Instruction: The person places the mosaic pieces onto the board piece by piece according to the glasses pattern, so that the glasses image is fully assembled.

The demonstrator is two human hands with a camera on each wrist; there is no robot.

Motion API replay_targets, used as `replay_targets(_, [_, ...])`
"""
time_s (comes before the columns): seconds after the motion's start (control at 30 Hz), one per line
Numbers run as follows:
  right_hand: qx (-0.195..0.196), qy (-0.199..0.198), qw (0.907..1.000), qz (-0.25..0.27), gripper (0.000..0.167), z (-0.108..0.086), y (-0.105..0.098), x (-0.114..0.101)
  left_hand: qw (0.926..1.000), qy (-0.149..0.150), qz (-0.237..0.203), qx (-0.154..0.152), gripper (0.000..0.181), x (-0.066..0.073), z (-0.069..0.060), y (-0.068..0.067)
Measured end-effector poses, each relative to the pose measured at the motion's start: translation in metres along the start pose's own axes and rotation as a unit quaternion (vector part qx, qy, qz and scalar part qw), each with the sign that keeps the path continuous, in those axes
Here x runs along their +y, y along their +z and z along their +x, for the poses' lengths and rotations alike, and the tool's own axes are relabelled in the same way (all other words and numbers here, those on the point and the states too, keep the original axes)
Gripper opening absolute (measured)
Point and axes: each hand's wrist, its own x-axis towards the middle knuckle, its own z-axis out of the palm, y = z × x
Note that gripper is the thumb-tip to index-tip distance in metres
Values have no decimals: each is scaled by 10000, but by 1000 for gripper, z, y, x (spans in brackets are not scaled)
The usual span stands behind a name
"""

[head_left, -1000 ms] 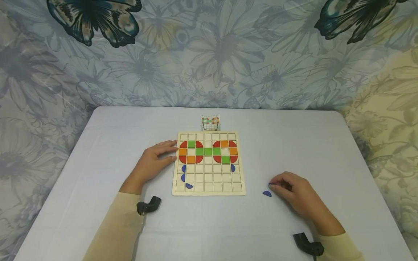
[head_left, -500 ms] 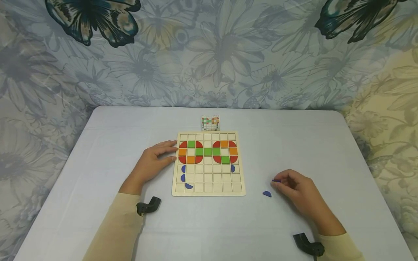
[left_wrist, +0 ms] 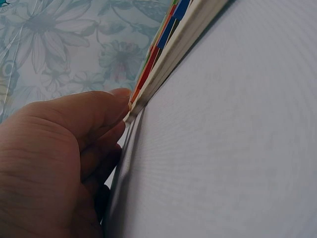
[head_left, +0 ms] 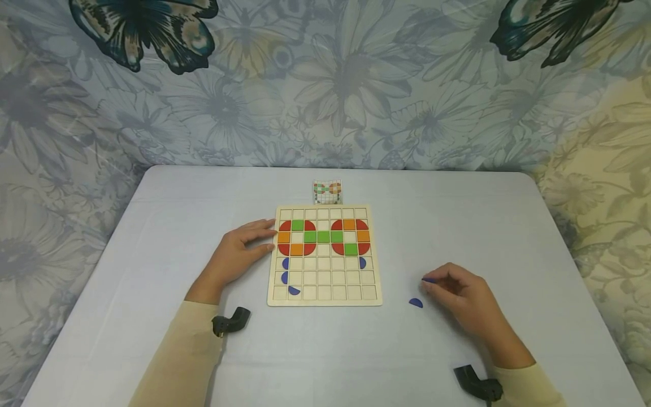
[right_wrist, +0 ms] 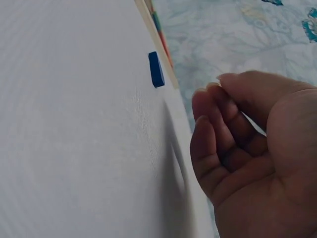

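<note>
In the head view a square wooden grid board (head_left: 324, 277) lies mid-table with red, orange, green and blue flat pieces set in it. My left hand (head_left: 236, 252) touches the board's left edge, thumb and fingers spread along it. To the right of the board, my right hand (head_left: 458, 294) pinches a blue half-circle piece (head_left: 428, 280) between thumb and fingertips, just over the table. A second blue half-circle piece (head_left: 416, 303) lies on the table beside those fingertips. It also appears in the right wrist view as a blue block (right_wrist: 156, 69); the pinched piece is hidden there.
A small printed pattern card (head_left: 328, 192) is at the board's far edge. The white-covered table (head_left: 325, 356) ends at a flowered cloth backdrop (head_left: 224, 107). Black wrist cameras are on both forearms.
My right hand has lifted slightly from the table with the blue half-circle piece, which has turned between the fingers. My left hand and the board look nearly still.
</note>
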Motion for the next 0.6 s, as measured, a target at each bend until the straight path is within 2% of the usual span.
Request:
replay_targets(0.23, [-114,-154,9994,-286,21,3,2,-7,10000,37,6,30,38,0,-1,1])
replay_targets(0.47, [-309,8,9983,503,20,3,11,-13,10000,28,33,49,38,-1,0,1])
replay_targets(0.6, [-403,170,9963,740,15,4,18,-16,10000,6,68,32,38,-1,0,0])
